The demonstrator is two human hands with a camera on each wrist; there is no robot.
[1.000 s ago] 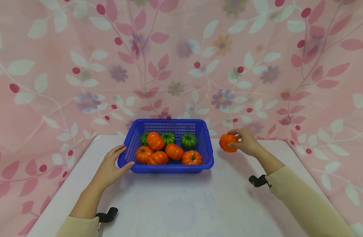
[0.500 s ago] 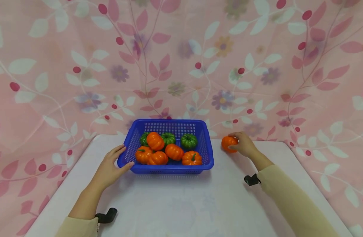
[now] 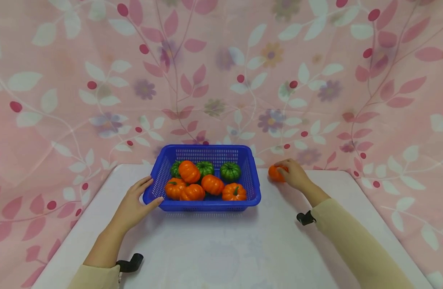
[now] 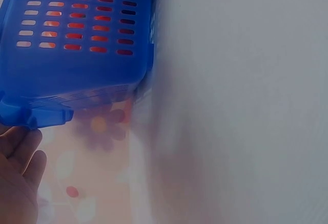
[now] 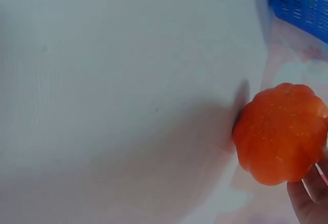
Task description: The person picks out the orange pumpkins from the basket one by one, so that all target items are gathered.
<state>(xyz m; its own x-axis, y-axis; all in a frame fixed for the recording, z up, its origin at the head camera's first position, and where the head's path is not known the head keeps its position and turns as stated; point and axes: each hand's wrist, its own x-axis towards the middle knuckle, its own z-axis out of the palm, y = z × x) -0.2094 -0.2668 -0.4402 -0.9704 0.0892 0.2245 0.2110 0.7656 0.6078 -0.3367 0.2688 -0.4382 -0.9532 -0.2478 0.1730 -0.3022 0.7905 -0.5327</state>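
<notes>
My right hand [image 3: 294, 175] grips a small orange pumpkin [image 3: 275, 174] at the table's back edge, right of the blue basket [image 3: 207, 206]. In the right wrist view the ribbed pumpkin [image 5: 279, 134] shows large, its lower side close on the white surface and fingers on its far side. My left hand [image 3: 132, 206] rests at the basket's front left corner, fingers along the left rim and thumb over the front rim. The left wrist view has fingertips right under the rim corner. Inside the basket lie several orange pumpkins [image 3: 212, 185] and green pumpkins [image 3: 230, 172].
The basket stands on a white table [image 3: 221, 249] near its back edge. A pink floral cloth [image 3: 221, 80] hangs behind and along both sides. Black wrist mounts [image 3: 131, 263] stick out from both sleeves.
My right hand has lowered the orange pumpkin toward the table and shifted slightly left, with its fingers now more over the pumpkin's top. The left hand and basket have stayed put.
</notes>
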